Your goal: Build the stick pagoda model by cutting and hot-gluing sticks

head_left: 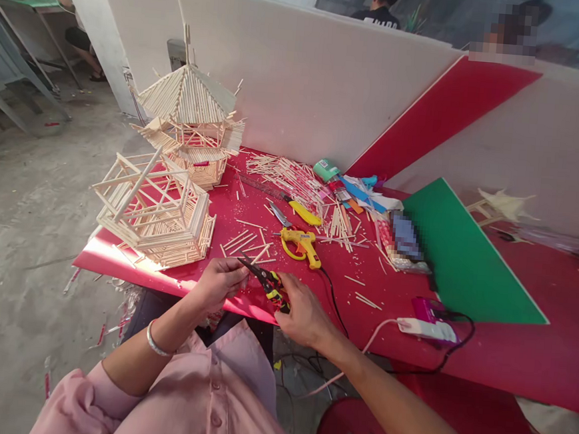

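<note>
One pair of snips (264, 280), dark blades w/ yellow/black handles, is held just over the near edge of the red tabletop (499, 357), tips angled fwd & left. Right hand (306, 312) is wrapped round the handles; left hand (221, 283) is closed in a pinch right by the tips, but what's in it, if anything, is too small to tell.

Handling (a guess): snips prob. stiff, fairly light; grip well back on the handles, fingertips clear of the blades. Loose sticks (241, 241) just past the tips look v. light, stiff, apt to snap or roll; pinch mid-length. Open stick frame (170, 241) at the left looks light but fragile, so best lifted by its base, not the top bars.

Around: roofed stick model (183, 98) stands behind the frame; bigger stick pile (285, 176) farther back. Yellow glue gun (306, 244) lies beyond right hand, its black cord (332, 288) running close by the right wrist = snag risk; nozzle may be hot. Bare metal blade (279, 214) & yellow knife (304, 213) lie behind it, so watch fingers. Green board (471, 265) & white power strip (425, 330) are off right, well apart from the snips.
</note>
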The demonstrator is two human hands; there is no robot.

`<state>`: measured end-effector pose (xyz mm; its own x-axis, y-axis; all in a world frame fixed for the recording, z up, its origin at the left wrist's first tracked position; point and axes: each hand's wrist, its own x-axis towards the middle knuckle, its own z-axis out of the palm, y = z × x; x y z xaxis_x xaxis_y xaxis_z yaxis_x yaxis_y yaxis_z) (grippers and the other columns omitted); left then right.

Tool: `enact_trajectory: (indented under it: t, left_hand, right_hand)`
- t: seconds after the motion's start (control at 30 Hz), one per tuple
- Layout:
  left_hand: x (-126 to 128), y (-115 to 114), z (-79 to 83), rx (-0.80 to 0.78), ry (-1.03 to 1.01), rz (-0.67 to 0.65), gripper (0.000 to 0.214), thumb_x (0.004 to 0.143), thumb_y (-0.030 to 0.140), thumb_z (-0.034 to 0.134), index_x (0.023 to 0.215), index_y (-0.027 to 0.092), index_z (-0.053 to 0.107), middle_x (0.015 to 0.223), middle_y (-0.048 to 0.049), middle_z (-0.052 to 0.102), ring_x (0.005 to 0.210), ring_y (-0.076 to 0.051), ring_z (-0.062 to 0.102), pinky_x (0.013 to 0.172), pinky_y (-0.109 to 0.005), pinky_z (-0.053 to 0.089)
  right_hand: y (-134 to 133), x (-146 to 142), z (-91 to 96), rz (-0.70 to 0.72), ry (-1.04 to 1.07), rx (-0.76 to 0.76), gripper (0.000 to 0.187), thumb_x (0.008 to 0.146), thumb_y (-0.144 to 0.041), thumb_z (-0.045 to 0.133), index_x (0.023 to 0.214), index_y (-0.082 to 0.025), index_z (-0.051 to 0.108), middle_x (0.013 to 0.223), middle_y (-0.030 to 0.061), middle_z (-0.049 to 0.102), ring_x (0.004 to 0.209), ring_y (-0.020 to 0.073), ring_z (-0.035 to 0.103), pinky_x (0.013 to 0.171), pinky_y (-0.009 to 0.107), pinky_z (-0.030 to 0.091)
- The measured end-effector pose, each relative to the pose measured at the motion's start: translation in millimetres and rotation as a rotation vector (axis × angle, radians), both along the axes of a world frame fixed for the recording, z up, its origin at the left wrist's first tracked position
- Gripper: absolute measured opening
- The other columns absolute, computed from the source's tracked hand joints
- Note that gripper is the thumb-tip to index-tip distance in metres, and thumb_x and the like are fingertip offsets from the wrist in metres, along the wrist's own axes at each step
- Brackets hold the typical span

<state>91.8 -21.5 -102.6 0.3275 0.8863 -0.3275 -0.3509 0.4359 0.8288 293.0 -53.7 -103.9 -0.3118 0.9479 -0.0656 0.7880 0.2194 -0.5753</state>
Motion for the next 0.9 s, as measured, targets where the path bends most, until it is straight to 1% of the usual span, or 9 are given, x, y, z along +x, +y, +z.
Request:
enact_trajectory:
  t: [0.2,0.33,0.43,0.5,0.57,0.63,0.73,0.83,0.9]
  left_hand:
    - [-6,5,3.2,0.051,0.04,-0.043,0.044,0.065,0.051,0.078,0.063,0.013,0.057,0.048,0.005,0.044,0.039,-0.002,0.027,0.04,-0.02,0.013]
    - [-11,5,1.1,0.168,0.187,-0.048,0.044,0.071,0.055,0.073,0.066,0.012,0.063,0.049,0.0054,0.041,0.044,-0.003,0.028,0.043,-0.02,0.016]
    - [-12,2,-1.1,0.258,0.238,-0.041,0.045,0.072,0.056,0.072,0.072,0.011,0.068,0.052,0.0044,0.043,0.048,-0.005,0.031,0.045,-0.02,0.021]
    - [-11,0,-2.7,0.313,0.22,-0.043,0.044,0.074,0.055,0.07,0.074,0.011,0.07,0.055,0.0026,0.047,0.052,-0.007,0.037,0.049,-0.021,0.028]
    - [-10,-1,-5.1,0.337,0.215,-0.012,0.042,0.075,0.053,0.07,0.074,0.011,0.071,0.057,0.0013,0.051,0.055,-0.009,0.041,0.053,-0.022,0.033]
    - [-9,-2,-7.7,0.32,0.254,0.055,0.04,0.076,0.052,0.07,0.077,0.012,0.072,0.06,0.0006,0.055,0.057,-0.01,0.044,0.055,-0.023,0.036]
    - [-9,-3,-8.5,0.37,0.374,0.156,0.032,0.077,0.047,0.07,0.08,0.015,0.074,0.069,-0.0023,0.062,0.065,-0.014,0.054,0.064,-0.026,0.044]
    - [-13,-7,-1.9,0.604,0.479,0.242,0.016,0.08,0.034,0.07,0.08,0.019,0.076,0.079,-0.0049,0.065,0.077,-0.017,0.059,0.073,-0.028,0.046]
    - [-17,-10,5.7,0.772,0.544,0.288,0.009,0.081,0.029,0.071,0.082,0.023,0.078,0.077,-0.0042,0.064,0.075,-0.017,0.058,0.072,-0.028,0.045]
  right_hand:
    - [8,8,9.5,0.043,0.249,-0.165,0.069,0.062,-0.011,0.052,0.13,-0.019,0.048,0.123,0.0105,0.061,0.112,0.0261,0.057,0.097,0.04,0.044]
    - [7,12,20.8,-0.033,0.404,-0.337,0.058,0.059,-0.013,0.052,0.116,-0.021,0.058,0.104,0.0038,0.067,0.094,0.0213,0.06,0.086,0.034,0.047]
    - [0,13,21.0,-0.069,0.581,-0.674,0.038,0.053,-0.016,0.053,0.09,-0.02,0.061,0.08,0.0003,0.063,0.075,0.0175,0.057,0.071,0.03,0.046]
    - [-3,12,18.4,-0.074,0.78,-0.952,0.038,0.049,-0.019,0.052,0.087,-0.019,0.059,0.077,0.0002,0.06,0.07,0.0168,0.056,0.068,0.03,0.046]
    - [-3,9,16.5,-0.106,0.845,-1.042,0.041,0.049,-0.022,0.051,0.089,-0.018,0.058,0.077,0.0009,0.059,0.069,0.0172,0.057,0.067,0.031,0.046]
    - [2,5,16.5,-0.149,0.669,-0.897,0.035,0.052,-0.023,0.051,0.086,-0.018,0.058,0.073,0.0009,0.058,0.066,0.0166,0.055,0.062,0.029,0.043]
    - [13,-2,17.7,-0.143,0.138,-0.507,0.03,0.062,-0.023,0.052,0.09,-0.02,0.061,0.075,0.0032,0.062,0.069,0.0187,0.057,0.062,0.029,0.039]
    - [20,-10,13.2,-0.112,-0.281,-0.227,0.043,0.071,-0.031,0.059,0.112,-0.018,0.062,0.096,0.0135,0.068,0.086,0.0284,0.062,0.072,0.037,0.043]
    - [22,-13,6.7,-0.098,-0.403,-0.128,0.058,0.074,-0.044,0.063,0.124,-0.014,0.058,0.109,0.0206,0.065,0.099,0.0345,0.061,0.08,0.044,0.044]
